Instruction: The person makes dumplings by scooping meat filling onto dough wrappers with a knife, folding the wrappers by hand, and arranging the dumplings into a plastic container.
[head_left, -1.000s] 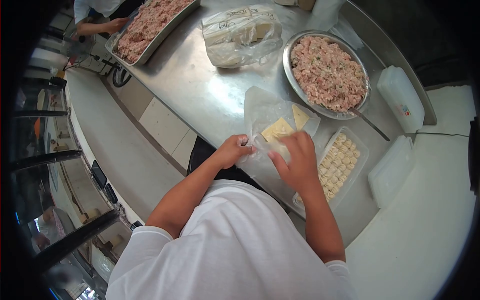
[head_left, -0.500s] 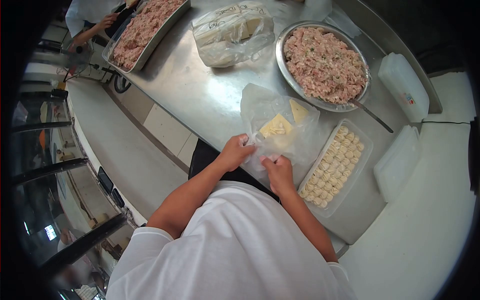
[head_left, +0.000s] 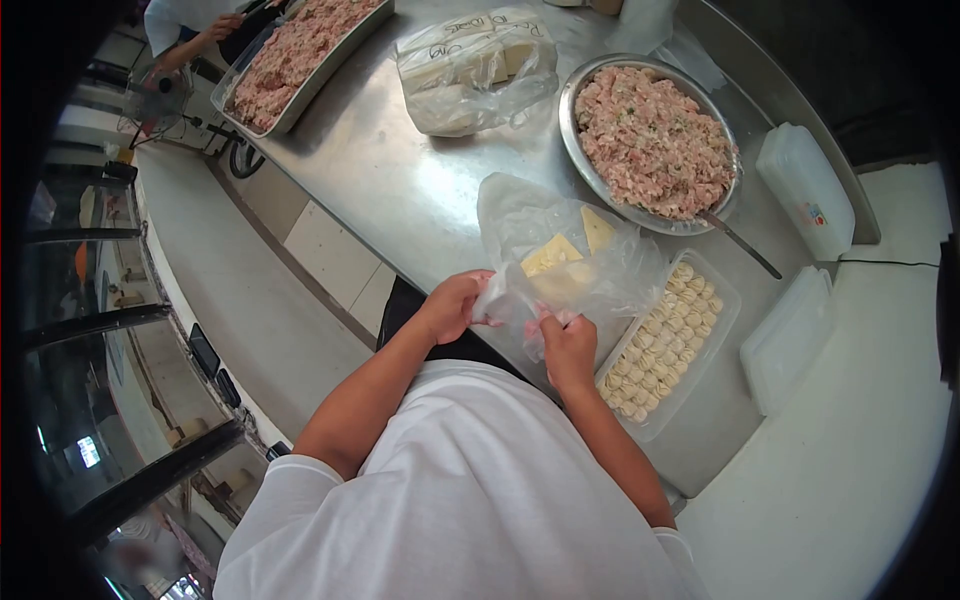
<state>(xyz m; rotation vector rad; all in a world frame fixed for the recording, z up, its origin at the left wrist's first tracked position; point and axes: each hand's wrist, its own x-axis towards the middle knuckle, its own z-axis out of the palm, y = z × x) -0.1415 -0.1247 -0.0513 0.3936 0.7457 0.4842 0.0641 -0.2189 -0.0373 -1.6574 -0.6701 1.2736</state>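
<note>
A clear plastic bag (head_left: 510, 205) lies at the table's near edge, with yellow wrapper sheets (head_left: 551, 256) in or under its film. My left hand (head_left: 458, 305) is closed on the bag's left edge. Pinched on the bag's near edge is my right hand (head_left: 569, 348), a short gap to the right of the left one. Right of my right hand stands a clear tub (head_left: 733, 290) with rows of pleated dumplings (head_left: 668, 345). Beyond the bag is a metal bowl (head_left: 568, 130) of minced meat (head_left: 655, 140) with a utensil handle (head_left: 745, 248) sticking out.
A wrapped plastic package (head_left: 475, 75) sits at the far middle. At the far left, a tray (head_left: 330, 70) of minced meat stands near another person's hand (head_left: 222, 27). Stacked lids or tubs (head_left: 805, 190) lean at the right, with a clear lid (head_left: 787, 340) nearer.
My right hand has come down from over the yellow sheets to the bag's near edge and gripped it. The film there has been pulled up and across the sheets. My left hand stays on the bag.
</note>
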